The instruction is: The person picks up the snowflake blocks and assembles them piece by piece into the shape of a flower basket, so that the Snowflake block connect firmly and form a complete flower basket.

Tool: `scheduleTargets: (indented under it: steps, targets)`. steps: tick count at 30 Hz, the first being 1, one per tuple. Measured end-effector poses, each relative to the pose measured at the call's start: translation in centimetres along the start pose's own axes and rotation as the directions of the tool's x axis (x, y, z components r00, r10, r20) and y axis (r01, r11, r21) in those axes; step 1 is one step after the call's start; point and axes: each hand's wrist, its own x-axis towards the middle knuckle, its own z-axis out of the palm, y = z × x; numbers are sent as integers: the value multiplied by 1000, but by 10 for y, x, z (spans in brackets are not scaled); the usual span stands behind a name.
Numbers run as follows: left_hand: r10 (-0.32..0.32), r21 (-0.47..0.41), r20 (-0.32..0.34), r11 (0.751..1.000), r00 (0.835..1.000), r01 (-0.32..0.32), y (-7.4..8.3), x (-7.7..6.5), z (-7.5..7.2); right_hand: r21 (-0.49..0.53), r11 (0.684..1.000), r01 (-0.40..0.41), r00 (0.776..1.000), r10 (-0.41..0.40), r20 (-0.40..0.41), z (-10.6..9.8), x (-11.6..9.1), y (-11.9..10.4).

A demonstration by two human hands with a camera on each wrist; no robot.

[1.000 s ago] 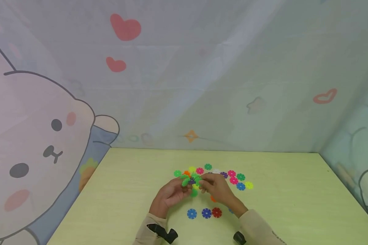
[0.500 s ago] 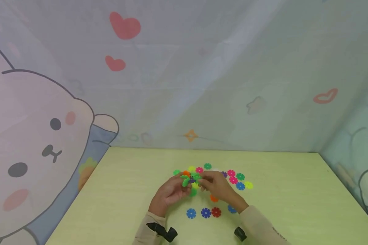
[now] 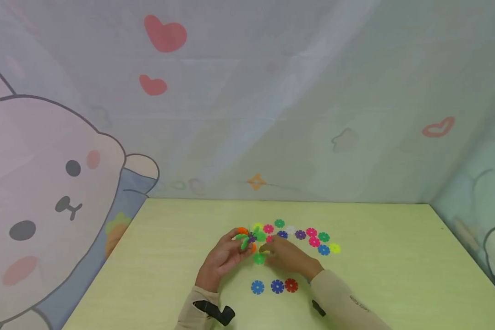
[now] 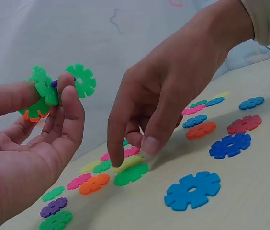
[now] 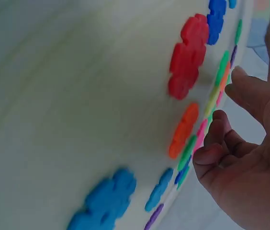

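Note:
My left hand (image 3: 226, 257) grips a joined cluster of plastic snowflake discs (image 4: 43, 85) above the table. Green discs stand around a purple one in it, and orange shows below them. Low over the loose discs, my right hand (image 3: 294, 255) reaches with thumb and fingers apart and nothing visible between them. Nearest to its fingertips in the left wrist view lies a light green snowflake disc (image 4: 131, 174). Whether the fingertips touch that disc, I cannot tell. In the right wrist view the right hand (image 5: 250, 139) has bent, separated fingers.
Beside the right forearm, a blue disc (image 3: 257, 287), a dark blue disc (image 3: 277, 286) and a red disc (image 3: 291, 285) form a row. Several more discs, including a yellow one (image 3: 334, 248), lie farther back on the pale table (image 3: 396, 261). A printed curtain (image 3: 297, 114) hangs behind.
My right hand has left the cluster and moved down towards the loose discs. My left hand has shifted slightly left with the cluster, which has turned and shows more orange.

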Motion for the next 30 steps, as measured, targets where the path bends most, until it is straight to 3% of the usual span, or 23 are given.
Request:
scheduleTargets:
  steps: [11,22,30]
  targets:
    - [60,101,-25,993,998,-57,3,-2,1,-10,997,-74,996,74,42,10,6,-13]
    - [125,160,-57,981,991,-114,0,-1,-2,63,991,-121,991,117,60,12,5,-28]
    - [132,187,-118,976,984,-109,1,0,-1,113,994,14,999,-10,-36,6,2,-22]
